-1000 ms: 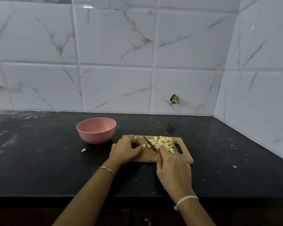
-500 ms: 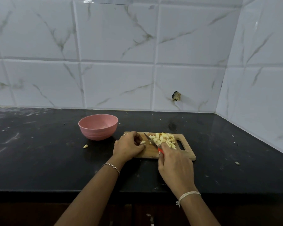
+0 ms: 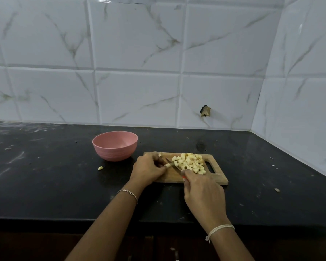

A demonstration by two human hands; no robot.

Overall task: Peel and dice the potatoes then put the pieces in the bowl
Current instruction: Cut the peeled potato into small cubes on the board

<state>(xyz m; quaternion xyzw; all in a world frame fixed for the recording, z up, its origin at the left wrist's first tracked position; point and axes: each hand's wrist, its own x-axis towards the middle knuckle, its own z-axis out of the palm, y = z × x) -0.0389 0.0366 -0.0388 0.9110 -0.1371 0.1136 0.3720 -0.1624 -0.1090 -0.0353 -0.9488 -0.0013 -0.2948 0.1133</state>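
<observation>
A small wooden cutting board [image 3: 217,178] lies on the black counter. A heap of pale diced potato [image 3: 190,162] covers its right half. My left hand [image 3: 149,168] rests on the board's left half, fingers curled round a small strip of potato [image 3: 167,165]. My right hand [image 3: 201,189] grips a knife [image 3: 174,165] with a red handle; its blade points up-left and meets the strip beside my left fingertips. The pink bowl [image 3: 114,146] stands on the counter just left of the board, and no pieces show inside it.
One stray potato piece [image 3: 100,168] lies on the counter below the bowl. White tiled walls close the back and right side. Small scraps dot the counter at right [image 3: 276,189]. The counter's front edge runs under my forearms.
The knife blade has come down onto the potato strip at my left fingertips. My left hand has shifted slightly on the strip. The camera has tilted a little.
</observation>
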